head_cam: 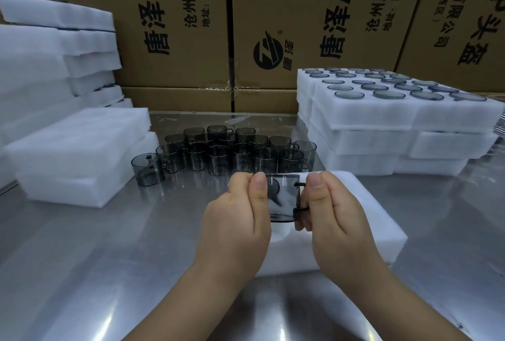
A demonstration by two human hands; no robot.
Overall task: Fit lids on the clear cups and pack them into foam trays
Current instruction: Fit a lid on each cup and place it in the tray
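Both hands meet at the centre, above the near foam tray (374,220). Left hand (240,215): fingers curled around the left side of a smoky clear cup (284,200), thumb pressed at its upper edge. Right hand (334,215): thumb and fingers pinching the cup's right side, where a small black fitting (298,209) projects; its exact form cannot be made out. Held cup: raised off the tray and gripped between the two hands. Behind the hands: a cluster of loose cups (235,152) standing on the steel table (109,258), with a single cup (147,170) set apart at the cluster's left end. Right: a stack of foam trays (382,133), the top tray filled with rows of seated cups. Left: stacked foam blocks (68,149). Background: a wall of printed cardboard boxes (175,26).
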